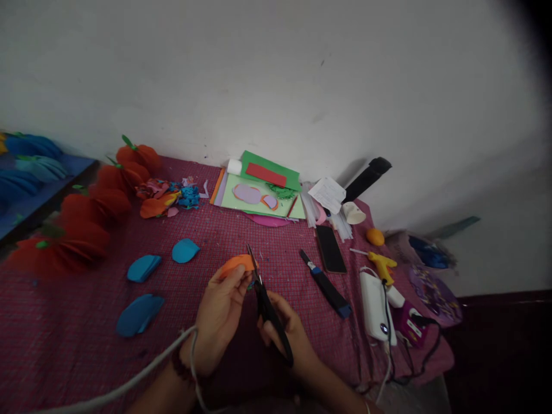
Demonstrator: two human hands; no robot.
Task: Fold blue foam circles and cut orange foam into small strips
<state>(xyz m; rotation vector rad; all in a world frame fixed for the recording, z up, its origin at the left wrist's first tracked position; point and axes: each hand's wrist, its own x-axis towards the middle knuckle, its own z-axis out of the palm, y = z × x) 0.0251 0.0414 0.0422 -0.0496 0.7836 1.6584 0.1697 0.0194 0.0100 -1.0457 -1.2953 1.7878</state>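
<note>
My left hand (222, 313) pinches an orange paper piece (238, 263) with a rounded edge. Black-handled scissors (269, 313) are in my right hand (287, 330), its fingers through the loops, and their blades meet the right end of the orange paper. To the left of my hands, several blue paper petal shapes (144, 268) lie in small piles on the checked cloth. A white cord (142, 376) crosses over my left wrist.
Red paper pumpkins (92, 207) line the left side beside paper scraps (190, 195). Coloured sheets (228, 198) lie at the back. To the right are a box cutter (330, 292), a phone (331, 248), a yellow glue gun (382, 266) and a white power bank (374, 305) with cables.
</note>
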